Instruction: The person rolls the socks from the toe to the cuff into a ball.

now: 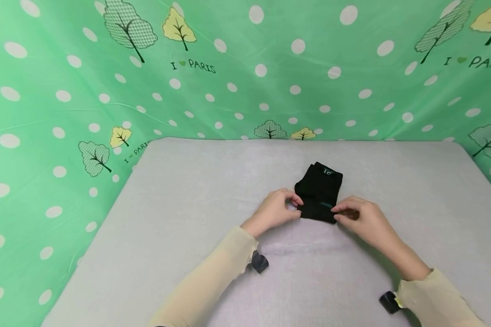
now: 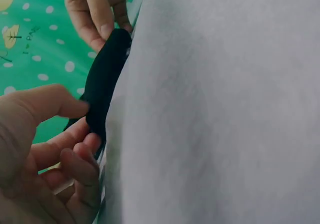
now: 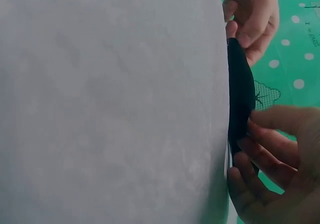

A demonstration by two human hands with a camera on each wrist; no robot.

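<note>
A folded black cloth (image 1: 317, 186) lies on the grey worktop (image 1: 188, 195), right of its middle and nearer to the far edge than to the bottom of the head view. Both hands are gripping it. The left hand (image 1: 275, 208) pinches the cloth at its left side, close to the near left corner, and the right hand (image 1: 364, 220) pinches it at the near right corner. Between the hands, the near edge of the cloth runs almost straight, slightly lower at the right. The far edge of the cloth, with small pale marks, is well apart from the hands. Behind it a strip of worktop remains before the green curtain (image 1: 229, 104). There is wide room to the left of the cloth, and also good room to the right. Both forearms, in beige sleeves (image 1: 212, 277), come from the near side.
</note>
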